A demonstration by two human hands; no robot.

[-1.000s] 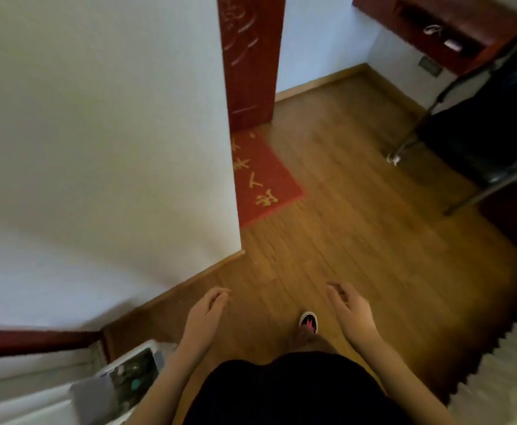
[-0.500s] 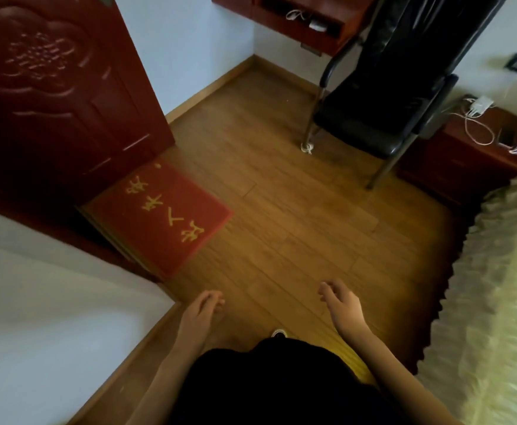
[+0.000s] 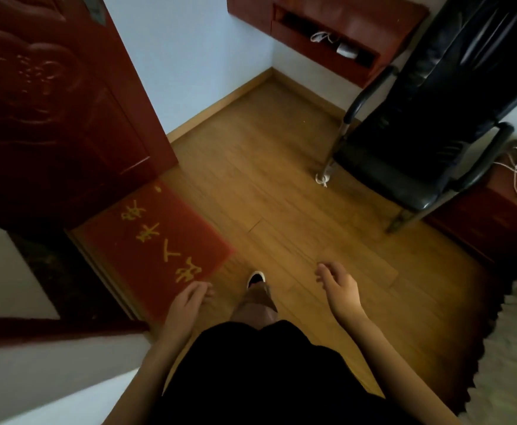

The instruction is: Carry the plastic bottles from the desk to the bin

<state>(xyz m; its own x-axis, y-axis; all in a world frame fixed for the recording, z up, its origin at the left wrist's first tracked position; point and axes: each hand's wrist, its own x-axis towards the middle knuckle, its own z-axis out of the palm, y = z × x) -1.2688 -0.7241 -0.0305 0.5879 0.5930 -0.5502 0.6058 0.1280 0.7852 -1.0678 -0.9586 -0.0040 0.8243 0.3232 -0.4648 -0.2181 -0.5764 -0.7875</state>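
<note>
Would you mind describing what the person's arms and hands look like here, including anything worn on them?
Both arms are bare from the lower edge of the picture down to the hands, with no sleeves showing. The left hand and right hand wear no gloves, and no rings, watch or bracelets can be seen. The picture is too soft to tell finer marks on the fingers.

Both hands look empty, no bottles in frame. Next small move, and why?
Probably keep stepping forward toward the desk ahead. The left hand and right hand hang open and empty, no bottle or bin shows, and bare wood floor lies between the red mat and black chair.
</note>
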